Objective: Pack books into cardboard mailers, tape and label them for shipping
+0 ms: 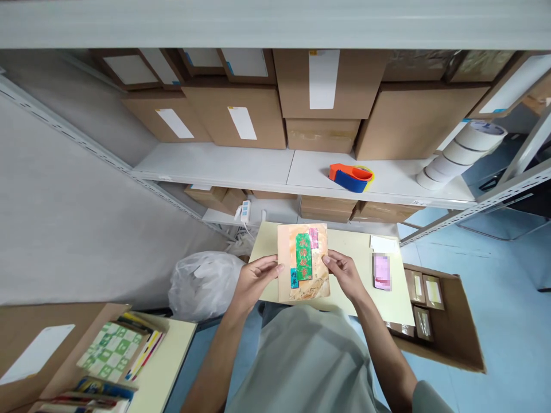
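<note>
Above the pale table [350,244], between both hands, is a worn book [303,261], cover up, its long axis pointing away from the body. The left hand [257,279] pinches its left edge, the right hand [344,273] its right, neither nearer; rightward lies a blurred pink item [381,271].

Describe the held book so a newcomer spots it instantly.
Find the pale yellow table just below the white shelf. Over it, the left hand and right hand hold a worn book. Unlike the pixelated pink item nearby, it bears a green panel with red characters.
</note>
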